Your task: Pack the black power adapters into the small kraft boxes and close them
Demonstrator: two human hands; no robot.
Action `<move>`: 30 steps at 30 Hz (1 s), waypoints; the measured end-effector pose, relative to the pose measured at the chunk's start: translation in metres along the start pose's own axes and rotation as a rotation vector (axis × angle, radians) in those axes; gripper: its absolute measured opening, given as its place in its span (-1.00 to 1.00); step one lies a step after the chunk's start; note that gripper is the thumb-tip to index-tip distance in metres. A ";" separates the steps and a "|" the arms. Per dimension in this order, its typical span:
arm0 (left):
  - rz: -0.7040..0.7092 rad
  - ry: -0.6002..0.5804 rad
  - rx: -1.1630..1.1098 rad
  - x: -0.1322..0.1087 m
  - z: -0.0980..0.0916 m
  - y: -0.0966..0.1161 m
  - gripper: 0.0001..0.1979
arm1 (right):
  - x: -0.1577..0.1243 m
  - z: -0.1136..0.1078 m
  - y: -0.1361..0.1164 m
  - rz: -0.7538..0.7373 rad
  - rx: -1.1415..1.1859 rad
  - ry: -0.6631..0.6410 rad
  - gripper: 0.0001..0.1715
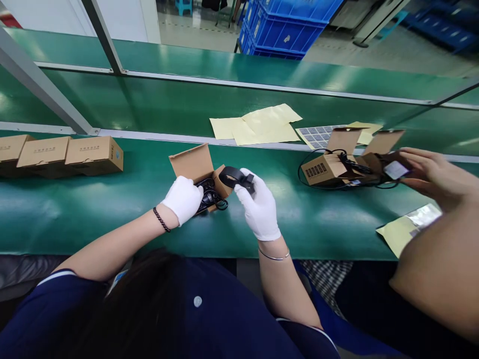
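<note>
An open cardboard box (pixel 192 163) stands on the green bench with its lid raised, and black coiled cables (pixel 212 195) lie inside it. My left hand (pixel 184 200), in a white glove, is closed at the box's left side; what its fingers grip, if anything, is hidden. At the box's right edge, my gloved right hand (pixel 259 207) pinches a black ring-shaped part (pixel 232 176) between thumb and fingers, just above the bench.
Closed cardboard boxes (pixel 92 155) line the bench (pixel 149 234) at the left. Yellow sheets (pixel 262 127) lie behind. At right, another person's hand (pixel 434 172) is by open boxes with cables (pixel 324 169); a yellow sheet (pixel 400 234) lies nearer. A metal frame (pixel 67 89) crosses the bench.
</note>
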State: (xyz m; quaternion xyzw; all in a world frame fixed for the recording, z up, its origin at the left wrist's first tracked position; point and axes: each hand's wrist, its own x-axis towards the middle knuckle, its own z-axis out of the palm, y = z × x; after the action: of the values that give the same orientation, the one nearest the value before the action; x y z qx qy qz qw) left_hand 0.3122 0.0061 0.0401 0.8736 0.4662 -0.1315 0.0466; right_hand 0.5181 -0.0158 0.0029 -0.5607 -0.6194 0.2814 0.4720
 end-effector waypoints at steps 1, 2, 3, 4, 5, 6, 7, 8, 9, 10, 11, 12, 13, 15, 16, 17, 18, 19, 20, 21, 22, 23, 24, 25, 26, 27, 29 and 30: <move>0.026 -0.019 0.004 0.001 -0.001 -0.002 -0.72 | 0.003 0.000 -0.004 -0.064 -0.074 -0.020 -0.46; 0.053 -0.028 0.007 0.003 -0.002 -0.005 -0.72 | 0.006 0.000 -0.009 -0.121 -0.152 -0.049 -0.48; 0.079 -0.033 0.011 0.004 -0.002 -0.007 -0.73 | 0.009 0.000 -0.013 -0.167 -0.229 -0.087 -0.49; 0.101 -0.034 0.014 0.004 -0.002 -0.008 -0.74 | 0.013 0.000 -0.017 -0.199 -0.302 -0.126 -0.51; 0.113 -0.030 0.016 0.004 -0.002 -0.009 -0.74 | 0.016 -0.001 -0.020 -0.213 -0.367 -0.157 -0.53; 0.113 -0.018 0.013 0.003 -0.001 -0.010 -0.74 | 0.019 -0.002 -0.021 -0.204 -0.424 -0.173 -0.55; 0.101 -0.001 0.004 0.002 0.000 -0.010 -0.73 | 0.020 -0.004 -0.022 -0.176 -0.466 -0.171 -0.57; 0.085 0.020 -0.008 0.001 0.002 -0.009 -0.73 | 0.020 -0.007 -0.021 -0.133 -0.488 -0.153 -0.60; 0.070 0.045 -0.022 -0.001 0.003 -0.009 -0.73 | 0.018 -0.012 -0.020 -0.078 -0.487 -0.125 -0.63; 0.058 0.065 -0.036 -0.003 0.004 -0.008 -0.73 | 0.015 -0.017 -0.018 -0.019 -0.469 -0.096 -0.69; 0.052 0.077 -0.047 -0.004 0.006 -0.007 -0.73 | 0.010 -0.022 -0.015 0.041 -0.438 -0.092 -0.76; 0.049 0.084 -0.054 -0.005 0.007 -0.006 -0.74 | 0.004 -0.026 -0.014 0.093 -0.400 -0.124 -0.82; 0.047 0.088 -0.059 -0.006 0.008 -0.005 -0.74 | -0.002 -0.030 -0.013 0.128 -0.362 -0.191 -0.85; 0.030 0.106 -0.057 -0.006 0.010 -0.003 -0.71 | -0.013 -0.031 -0.014 0.131 -0.315 -0.371 -0.88; 0.022 0.122 -0.051 -0.005 0.011 -0.003 -0.70 | -0.016 -0.029 -0.017 0.104 -0.308 -0.451 -0.91; 0.014 0.142 -0.046 -0.005 0.012 -0.003 -0.68 | -0.018 -0.024 -0.020 0.070 -0.308 -0.505 -0.86; 0.005 0.163 -0.048 -0.005 0.014 -0.003 -0.67 | -0.017 -0.019 -0.024 0.037 -0.317 -0.532 -0.77; -0.006 0.185 -0.061 -0.005 0.016 -0.003 -0.66 | -0.013 -0.012 -0.029 0.015 -0.330 -0.549 -0.70; -0.019 0.211 -0.090 -0.007 0.019 -0.004 -0.65 | -0.007 -0.005 -0.033 0.003 -0.345 -0.563 -0.66; -0.033 0.248 -0.138 -0.009 0.021 -0.005 -0.65 | 0.001 0.001 -0.037 -0.001 -0.358 -0.580 -0.65; -0.040 0.297 -0.204 -0.011 0.024 -0.007 -0.64 | 0.010 0.008 -0.040 0.001 -0.368 -0.602 -0.69; -0.036 0.358 -0.279 -0.014 0.027 -0.009 -0.65 | 0.020 0.013 -0.042 0.010 -0.371 -0.629 -0.75; -0.014 0.422 -0.348 -0.017 0.030 -0.012 -0.66 | 0.029 0.018 -0.043 0.026 -0.369 -0.665 -0.82; 0.022 0.482 -0.398 -0.021 0.033 -0.014 -0.69 | 0.037 0.023 -0.044 0.045 -0.364 -0.707 -0.88; 0.058 0.523 -0.417 -0.023 0.036 -0.015 -0.72 | 0.044 0.026 -0.043 0.062 -0.359 -0.751 -0.93; 0.082 0.538 -0.404 -0.026 0.037 -0.016 -0.75 | 0.049 0.029 -0.041 0.075 -0.354 -0.787 -0.95; 0.065 0.494 -0.315 -0.028 0.038 -0.016 -0.76 | 0.054 0.032 -0.036 0.101 -0.327 -0.806 -0.97; 0.041 0.447 -0.266 -0.028 0.036 -0.016 -0.75 | 0.055 0.031 -0.033 0.121 -0.294 -0.770 -0.96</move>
State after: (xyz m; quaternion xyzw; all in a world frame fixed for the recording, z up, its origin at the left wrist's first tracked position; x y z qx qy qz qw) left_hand 0.2774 -0.0153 0.0137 0.8764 0.4603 0.1285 0.0595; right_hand 0.4802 0.0355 0.0339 -0.5113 -0.7501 0.4063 0.1036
